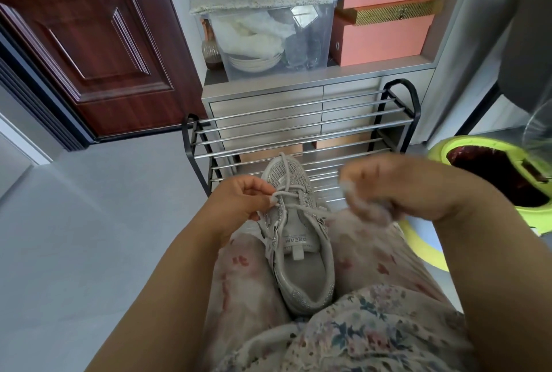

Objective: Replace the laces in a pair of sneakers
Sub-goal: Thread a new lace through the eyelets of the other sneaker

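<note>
- We see one grey sneaker (pixel 294 240) lying between our knees on the lap, toe pointing away toward the shoe rack (pixel 301 127), heel toward us; the second shoe of the pair is not in view.
- The lace (pixel 294 189) crosses the eyelets in the upper half of the shoe; the rows nearer the tongue label look bare, though we cannot tell exactly how many.
- Left hand (pixel 242 198): thumb and forefinger pinch the lace at the left eyelet row, the other fingers curled in; it touches the shoe's left edge.
- Right hand (pixel 388 189): raised to the right of the shoe, blurred by motion; fingers look curled and a pale strand runs from the right eyelets toward it; we judge it pulls the lace, but the blur forbids certainty.
- Judgement on the step: a crossing is being drawn through or snugged.
- To do it well: hold the shoe steady with the knees; keep the left pinch close to the eyelet so the crossing does not slacken; draw the right strand out and sideways; keep the lace flat, untwisted; check both ends stay even.
- Risk: the shoe tipping off the lap under a hard pull.
</note>
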Motion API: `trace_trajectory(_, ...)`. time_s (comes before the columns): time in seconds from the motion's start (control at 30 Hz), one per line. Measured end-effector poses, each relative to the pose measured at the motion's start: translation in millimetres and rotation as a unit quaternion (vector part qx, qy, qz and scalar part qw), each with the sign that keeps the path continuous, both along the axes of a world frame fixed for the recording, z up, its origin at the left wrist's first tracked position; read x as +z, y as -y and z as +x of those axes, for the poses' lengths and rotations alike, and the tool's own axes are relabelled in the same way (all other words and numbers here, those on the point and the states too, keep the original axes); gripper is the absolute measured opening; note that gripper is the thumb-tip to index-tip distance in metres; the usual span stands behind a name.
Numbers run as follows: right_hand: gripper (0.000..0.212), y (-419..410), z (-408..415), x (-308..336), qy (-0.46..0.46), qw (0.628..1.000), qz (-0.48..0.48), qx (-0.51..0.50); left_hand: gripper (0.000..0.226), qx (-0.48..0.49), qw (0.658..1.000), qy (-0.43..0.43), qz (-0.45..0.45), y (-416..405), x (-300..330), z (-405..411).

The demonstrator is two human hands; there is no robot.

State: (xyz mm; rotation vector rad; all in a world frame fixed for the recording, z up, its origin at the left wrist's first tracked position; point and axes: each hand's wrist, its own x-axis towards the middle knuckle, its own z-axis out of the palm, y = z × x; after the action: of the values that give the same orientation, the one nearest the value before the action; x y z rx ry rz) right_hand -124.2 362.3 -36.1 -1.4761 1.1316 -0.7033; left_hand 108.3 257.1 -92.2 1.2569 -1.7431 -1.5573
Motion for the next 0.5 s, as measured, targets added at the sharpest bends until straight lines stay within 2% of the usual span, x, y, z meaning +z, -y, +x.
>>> trace_trajectory(0.07,0.020,-3.6,7.9,1.1,-0.156,0.979,0.032,0.125,0.008,-0.003,1.000,0.018,-0.005,1.4,1.8,-0.6)
trace_trajectory(0.13,0.023,-4.8,11.9,3.4,-0.209,0.964,0.049,0.158,0.008,0.007,0.999,0.033,-0.025,2.6,6.6,-4.1)
trace_trajectory(0.33,0.047,-2.8,9.9,10.5,-0.325,0.940,0.028,0.104,0.030,0.022,0.974,0.161,-0.159,7.8,15.7,-36.2)
trace_trajectory(0.4,0.030,-1.5,8.8,6.4,-0.331,0.940,0.033,0.072,0.027,0.011,0.961,0.199,-0.191,7.8,15.6,-46.4)
trace_trajectory(0.47,0.009,1.6,7.7,-0.6,-0.325,0.946,0.015,-0.009,0.020,0.001,0.966,0.178,-0.186,7.3,18.7,-53.1)
trace_trajectory(0.5,0.009,4.4,7.1,-4.7,-0.320,0.945,-0.004,-0.063,0.019,-0.004,0.972,0.155,-0.174,6.9,21.5,-55.4)
